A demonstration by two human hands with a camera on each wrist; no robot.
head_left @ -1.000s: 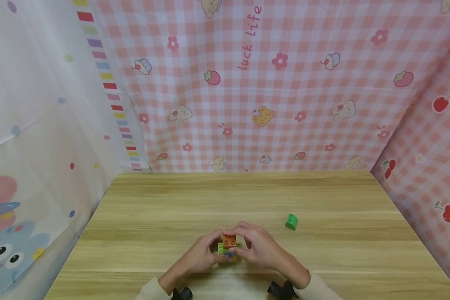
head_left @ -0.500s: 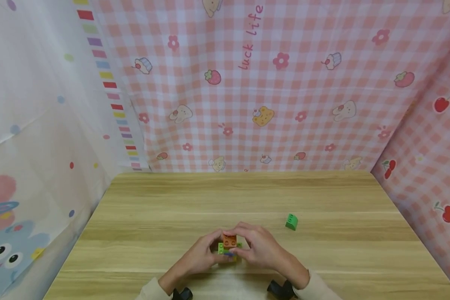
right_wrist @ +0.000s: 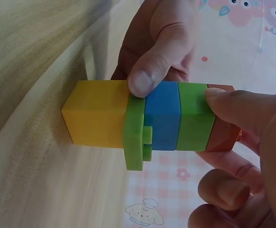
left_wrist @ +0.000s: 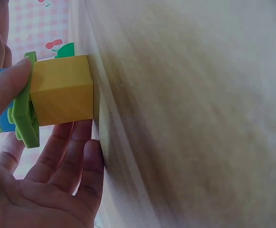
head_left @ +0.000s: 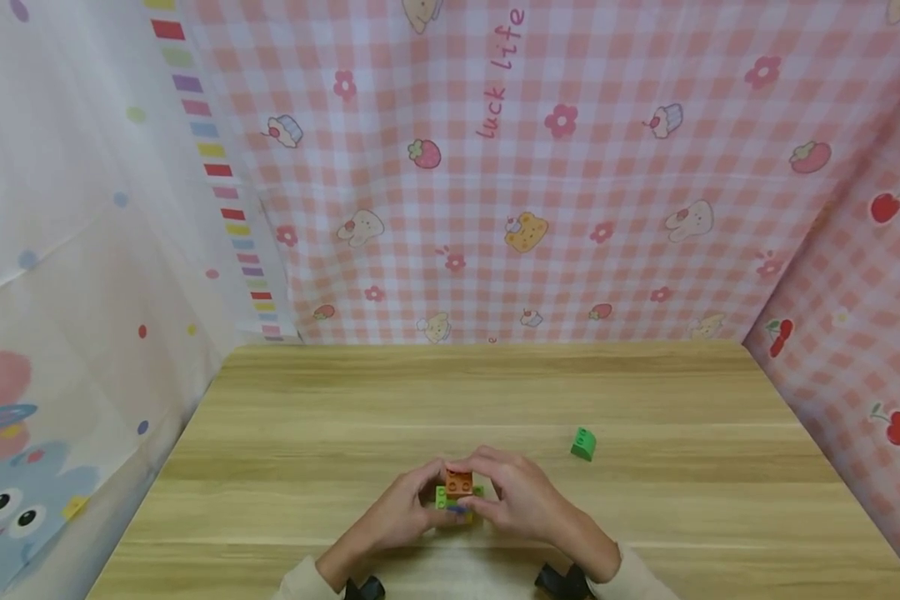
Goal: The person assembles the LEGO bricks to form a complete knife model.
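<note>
A tower of toy building blocks stands upright on the table between both hands. In the right wrist view its yellow block (right_wrist: 97, 114) is at the bottom, then a wider light green plate (right_wrist: 134, 137), a blue block (right_wrist: 162, 121), a green block (right_wrist: 191, 124) and an orange-brown block (right_wrist: 222, 130) on top. My left hand (head_left: 399, 507) grips the lower part, thumb at the light green plate, fingers behind the tower. With thumb and fingers, my right hand (head_left: 527, 496) pinches the upper part, its thumb where the green and orange-brown blocks meet.
Farther back to the right, a loose green block (head_left: 583, 444) with a curved side lies on the wooden table (head_left: 330, 408). Patterned cloth (head_left: 450, 192) hangs behind the table and along both sides. Black wrist devices (head_left: 562, 581) show near the front edge.
</note>
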